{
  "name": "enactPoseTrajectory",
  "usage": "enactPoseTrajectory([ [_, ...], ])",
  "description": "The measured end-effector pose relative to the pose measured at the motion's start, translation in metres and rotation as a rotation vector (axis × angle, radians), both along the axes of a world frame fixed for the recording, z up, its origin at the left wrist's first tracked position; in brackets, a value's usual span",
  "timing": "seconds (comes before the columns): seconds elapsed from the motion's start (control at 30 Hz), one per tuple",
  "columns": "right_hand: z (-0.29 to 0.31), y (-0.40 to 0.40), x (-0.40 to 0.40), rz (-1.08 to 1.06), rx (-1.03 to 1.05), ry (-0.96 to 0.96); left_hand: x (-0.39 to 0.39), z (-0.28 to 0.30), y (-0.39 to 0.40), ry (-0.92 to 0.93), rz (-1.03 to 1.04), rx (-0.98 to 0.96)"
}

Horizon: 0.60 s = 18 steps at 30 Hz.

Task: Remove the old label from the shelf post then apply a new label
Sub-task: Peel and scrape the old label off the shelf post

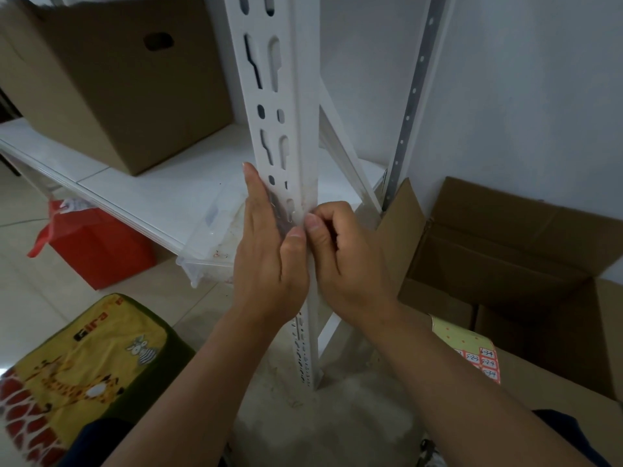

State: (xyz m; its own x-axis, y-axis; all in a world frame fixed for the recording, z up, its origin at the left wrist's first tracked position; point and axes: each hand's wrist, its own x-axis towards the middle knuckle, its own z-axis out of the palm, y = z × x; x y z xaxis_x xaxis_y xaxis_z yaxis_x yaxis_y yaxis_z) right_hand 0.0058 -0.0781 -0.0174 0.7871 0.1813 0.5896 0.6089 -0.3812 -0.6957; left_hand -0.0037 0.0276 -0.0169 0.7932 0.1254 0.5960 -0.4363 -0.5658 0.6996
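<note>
Left hand (269, 251) lies flat, fingers straight, against the white shelf post (286, 96). Right hand (340, 257) pinches at the post's edge; held item too small to tell.

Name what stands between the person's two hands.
In the head view, the white slotted shelf post runs upright between the left hand and the right hand; both hands press against it, thumbs almost meeting at its corner.
</note>
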Motion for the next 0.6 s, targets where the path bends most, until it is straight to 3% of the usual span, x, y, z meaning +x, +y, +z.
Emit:
enactPoseTrajectory([
  [0.6,0.005,-0.011,0.004,0.125,0.120,0.161,-0.003,0.000,0.001,0.016,-0.016,0.008],
])
